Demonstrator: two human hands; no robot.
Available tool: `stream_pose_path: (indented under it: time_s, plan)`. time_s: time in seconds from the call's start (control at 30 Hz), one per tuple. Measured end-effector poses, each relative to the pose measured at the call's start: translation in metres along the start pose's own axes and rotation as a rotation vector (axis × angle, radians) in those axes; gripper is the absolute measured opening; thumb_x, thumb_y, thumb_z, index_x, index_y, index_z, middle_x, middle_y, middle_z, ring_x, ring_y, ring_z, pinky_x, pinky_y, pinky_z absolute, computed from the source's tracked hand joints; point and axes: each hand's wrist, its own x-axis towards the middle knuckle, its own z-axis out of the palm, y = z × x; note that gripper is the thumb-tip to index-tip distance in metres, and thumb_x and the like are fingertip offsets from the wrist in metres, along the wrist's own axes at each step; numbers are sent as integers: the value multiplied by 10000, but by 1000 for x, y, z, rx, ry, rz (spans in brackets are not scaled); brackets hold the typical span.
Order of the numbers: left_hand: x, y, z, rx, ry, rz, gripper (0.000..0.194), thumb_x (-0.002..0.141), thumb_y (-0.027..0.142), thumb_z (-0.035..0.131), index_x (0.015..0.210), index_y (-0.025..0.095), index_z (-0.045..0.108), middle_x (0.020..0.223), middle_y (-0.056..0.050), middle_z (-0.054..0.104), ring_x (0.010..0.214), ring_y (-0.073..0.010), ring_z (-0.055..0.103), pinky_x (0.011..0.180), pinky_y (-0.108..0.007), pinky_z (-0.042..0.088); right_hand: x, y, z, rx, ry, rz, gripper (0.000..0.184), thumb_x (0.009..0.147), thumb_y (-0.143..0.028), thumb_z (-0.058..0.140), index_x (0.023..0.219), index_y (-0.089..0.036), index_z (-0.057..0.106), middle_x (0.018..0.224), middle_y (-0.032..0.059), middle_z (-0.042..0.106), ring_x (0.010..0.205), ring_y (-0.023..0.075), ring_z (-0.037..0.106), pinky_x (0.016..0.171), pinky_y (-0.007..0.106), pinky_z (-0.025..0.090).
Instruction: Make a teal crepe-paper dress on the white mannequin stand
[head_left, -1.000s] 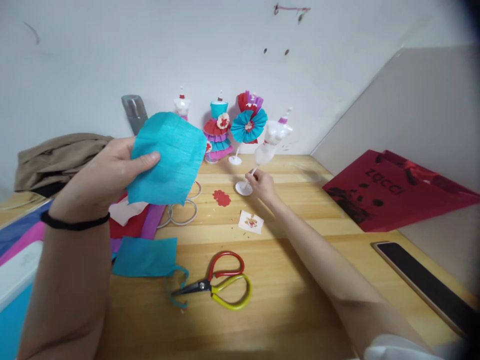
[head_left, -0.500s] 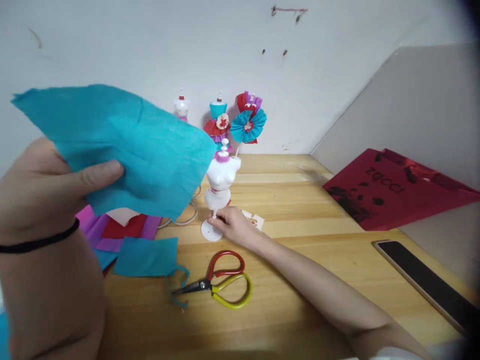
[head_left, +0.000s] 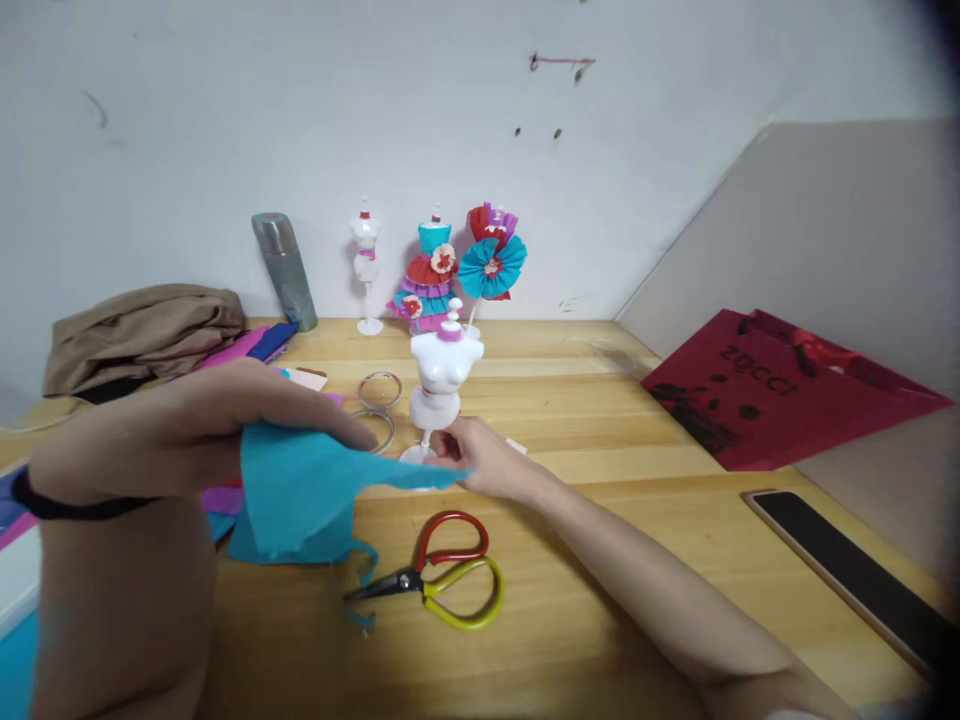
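Observation:
A piece of teal crepe paper [head_left: 300, 490] hangs from my left hand [head_left: 232, 415], its fingers closed on the upper edge and its thin right tip stretching toward my other wrist. A white miniature dress form [head_left: 442, 368] with a purple neck band stands upright in front of me. My right hand [head_left: 487, 458] closes round its stem, just above the round base. Below lie scissors [head_left: 406, 580] with one red and one yellow handle, blades toward the left. Another flat teal paper piece [head_left: 345, 520] is partly covered by the held one.
Along the wall stand a bare dress form [head_left: 366, 235], a dress form in ruffled paper [head_left: 427, 270] and one with a large teal rosette [head_left: 491, 268]. A thermos [head_left: 286, 275] and brown cloth [head_left: 142, 335] are left. A red bag [head_left: 780, 395] and phone-like slab [head_left: 840, 570] lie right.
My right hand brought the white dress form nearer and to the left. My left hand swung the teal paper left, then lowered and turned it, so the paper now hangs below the fingers.

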Motion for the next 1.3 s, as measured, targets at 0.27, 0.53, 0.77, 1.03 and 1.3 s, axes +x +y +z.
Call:
stream_pose_path:
  time_s: [0.27,0.53,0.77,1.03,1.3]
  plan:
    - [15,6,22,335,-481,194,608,765,10,528,1199,355,779,1113,57,808,973,-160,774,832,-155,555,-20,-8,-52,35,75,42,226,869,-336,603,710,-178,633,582,-25,536,532,109,422,541,256,286]
    - [30,-27,47,475,-430,263,451,705,40,571,988,316,786,961,13,809,872,-232,733,780,-278,526,-3,-40,-36,310,471,-182,386,730,-432,789,1048,-225,722,1100,75,712,988,234,628,828,366,496]
    - [33,-31,50,642,-487,292,422,777,44,456,1014,246,742,976,-16,797,865,-212,720,756,-284,512,14,-44,-27,421,447,-195,235,817,-427,706,873,-201,740,871,56,731,761,189,605,668,323,476]
    - [35,-31,48,714,-496,262,470,777,14,437,1068,236,732,1037,-6,794,941,-185,717,813,-239,505,12,-35,-28,441,419,-225,222,731,-383,796,866,-211,762,862,33,738,775,190,638,687,312,479]
    - [34,-24,48,756,-534,29,537,788,16,445,1174,244,740,1137,-24,774,1027,-219,690,866,-279,478,11,-28,-27,371,398,-275,246,822,-397,737,979,-208,752,960,56,762,861,210,674,760,338,514]
